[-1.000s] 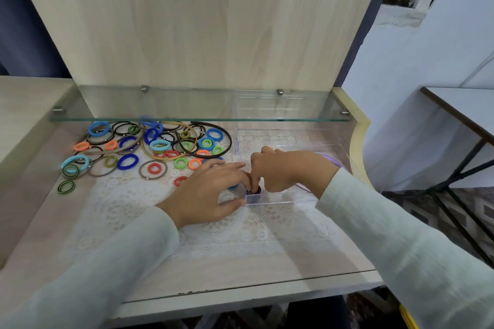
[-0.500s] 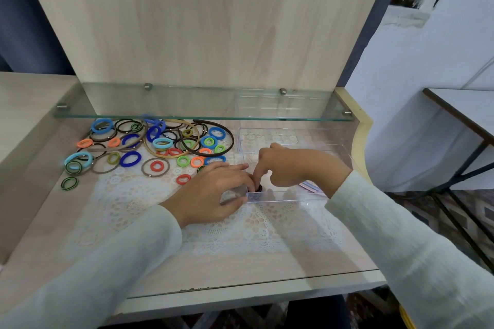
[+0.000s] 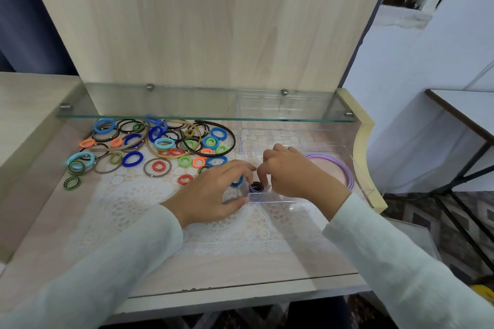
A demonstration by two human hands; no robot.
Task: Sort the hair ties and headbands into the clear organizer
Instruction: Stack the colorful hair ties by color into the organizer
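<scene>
A clear organizer (image 3: 280,200) stands at the right of the desk. A purple headband (image 3: 346,170) lies in its right part. A small stack of black-and-purple striped hair ties (image 3: 256,189) stands upright in its front left corner. My left hand (image 3: 213,191) is at that corner, fingers curled over a blue hair tie (image 3: 237,182), thumb against the organizer's front wall. My right hand (image 3: 294,173) hovers inside the organizer just right of the stack, fingers curled, with nothing seen in it. A pile of coloured hair ties and headbands (image 3: 160,144) lies at the back left.
A glass shelf (image 3: 203,115) overhangs the back of the desk, above the pile and the organizer's far end. A lace mat (image 3: 133,203) covers the desk top. A wooden back panel rises behind. Another table (image 3: 465,109) stands off to the right.
My right index finger has lifted off the striped stack and curled back. The stack now shows uncovered between the hands. My left hand has stayed at the organizer's corner.
</scene>
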